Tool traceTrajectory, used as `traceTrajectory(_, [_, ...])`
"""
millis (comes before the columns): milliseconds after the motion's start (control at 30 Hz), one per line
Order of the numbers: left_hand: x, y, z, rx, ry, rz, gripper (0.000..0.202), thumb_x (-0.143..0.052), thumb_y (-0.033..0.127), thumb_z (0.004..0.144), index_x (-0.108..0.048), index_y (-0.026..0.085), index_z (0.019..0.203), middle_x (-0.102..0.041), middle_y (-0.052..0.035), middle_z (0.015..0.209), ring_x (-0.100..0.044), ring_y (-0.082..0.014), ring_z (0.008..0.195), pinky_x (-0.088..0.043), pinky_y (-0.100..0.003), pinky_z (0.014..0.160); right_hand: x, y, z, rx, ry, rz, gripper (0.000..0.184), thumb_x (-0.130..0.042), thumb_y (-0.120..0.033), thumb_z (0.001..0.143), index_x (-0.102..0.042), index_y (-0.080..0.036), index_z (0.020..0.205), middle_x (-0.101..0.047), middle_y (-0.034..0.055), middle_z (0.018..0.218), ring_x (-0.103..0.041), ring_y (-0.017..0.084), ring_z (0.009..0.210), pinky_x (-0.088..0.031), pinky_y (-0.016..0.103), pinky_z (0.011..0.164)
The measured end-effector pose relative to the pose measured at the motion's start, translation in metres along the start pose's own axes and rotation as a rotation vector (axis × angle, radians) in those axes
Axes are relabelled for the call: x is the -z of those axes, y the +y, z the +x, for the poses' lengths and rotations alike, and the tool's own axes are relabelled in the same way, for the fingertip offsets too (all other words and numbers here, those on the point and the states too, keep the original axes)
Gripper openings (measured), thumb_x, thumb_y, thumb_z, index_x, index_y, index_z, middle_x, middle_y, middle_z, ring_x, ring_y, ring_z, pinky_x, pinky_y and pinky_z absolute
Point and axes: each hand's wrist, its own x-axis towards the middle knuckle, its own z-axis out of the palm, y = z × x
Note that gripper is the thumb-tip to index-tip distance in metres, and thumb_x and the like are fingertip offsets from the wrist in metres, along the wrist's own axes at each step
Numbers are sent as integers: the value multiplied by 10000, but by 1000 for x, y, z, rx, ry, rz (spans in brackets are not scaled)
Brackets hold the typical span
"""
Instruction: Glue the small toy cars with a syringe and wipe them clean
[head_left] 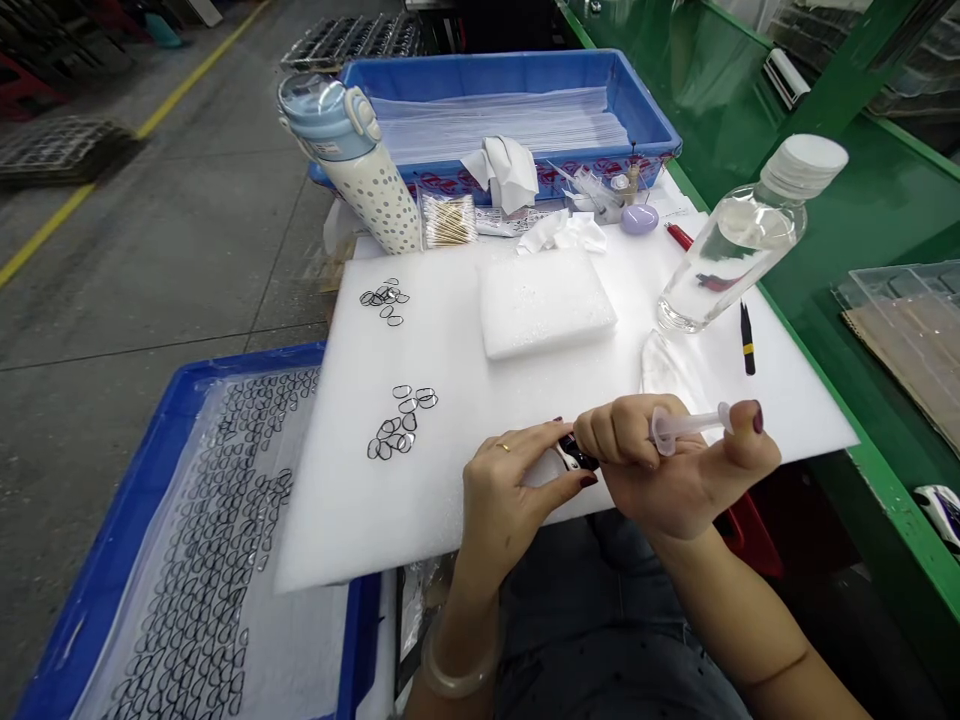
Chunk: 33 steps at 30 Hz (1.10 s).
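Between the thumb and fingers of my left hand (506, 490) is a small black-and-white glossy part (574, 452), its exact kind unclear. My right hand (667, 460) is wrapped round a clear plastic syringe (694, 424), with the thumb at the plunger's end. The syringe's tip is hidden behind my fingers, close to the part. Both hands meet above the front edge of a white foam sheet (450, 520). Left of them on the sheet lie a near cluster of thin black rings (397, 425) and a farther cluster of black rings (384, 298).
Behind my hands sit a white foam block (547, 305), a clear bottle (739, 250), black tweezers (747, 340) and a white cloth (664, 370). Farther back are a spotted tumbler (360, 170), cotton swabs (450, 220) and a blue tray (510, 70). A ring-filled blue tray (161, 420) stands lower left.
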Motion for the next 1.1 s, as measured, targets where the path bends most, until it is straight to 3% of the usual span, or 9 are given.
traceTrajectory(400, [0, 0, 0, -9, 8, 14, 379, -698, 563, 834, -732, 281, 1085, -784, -52, 1042, -737, -285, 948, -581, -490, 829, -6, 2, -3, 20, 119, -76, 673, -328, -795, 838, -283, -226, 482, -175, -37, 405, -199, 116, 396, -218, 292, 432])
traceTrajectory(533, [0, 0, 0, -6, 4, 13, 386, -684, 573, 838, -734, 270, 1072, -782, -57, 1059, -735, -290, 973, -582, -495, 834, -10, -14, -3, 22, 116, -185, 669, -388, -789, 853, -344, -221, 504, -242, -25, 460, -272, 129, 438, -241, 302, 459])
traceTrajectory(600, [0, 0, 0, -21, 10, 6, 395, -689, 572, 834, -732, 267, 1082, -780, -59, 1074, -736, -290, 986, -585, -493, 835, -7, -29, 5, 141, 134, -289, 673, -308, -817, 872, -331, -230, 544, -248, -22, 499, -302, 143, 466, -301, 317, 488])
traceTrajectory(700, [0, 0, -1, -30, 10, 1, 387, -699, 556, 834, -728, 276, 1100, -774, -53, 1097, -734, -285, 1013, -590, -487, 849, 5, -38, 36, 268, 270, -586, 671, -108, -838, 874, -308, -245, 632, -312, -2, 587, -390, 172, 550, -415, 337, 575])
traceTrajectory(833, [0, -2, -2, -32, 11, 9, 382, -699, 544, 842, -731, 272, 1108, -775, -60, 1093, -735, -287, 1008, -595, -497, 856, 27, -9, 92, 141, 348, -728, 739, 227, -633, 897, -368, -241, 702, -490, 60, 712, -550, 188, 685, -496, 345, 678])
traceTrajectory(933, [1, -6, -3, -46, 3, 11, 397, -709, 539, 835, -724, 266, 1122, -769, -74, 1107, -729, -292, 1016, -593, -509, 869, 41, 9, 105, 70, 304, -915, 810, 167, -561, 959, -545, -176, 982, -615, 133, 986, -638, 212, 940, -522, 361, 787])
traceTrajectory(1033, [2, -9, -5, -98, -36, 13, 434, -786, 498, 775, -707, 268, 1134, -752, -78, 1156, -714, -300, 1046, -586, -522, 897, 51, -4, 79, 325, 433, -1157, 655, -8, -523, 1018, -543, -183, 1184, -570, 143, 1186, -597, 232, 1131, -509, 373, 850])
traceTrajectory(1100, [2, -11, -6, -136, -80, 17, 482, -838, 418, 736, -683, 267, 1167, -722, -79, 1220, -696, -302, 1080, -583, -523, 919, 59, -22, 52, 467, 556, -1140, 476, -191, -467, 1024, -583, -201, 1064, -597, 110, 1044, -629, 223, 997, -507, 359, 807])
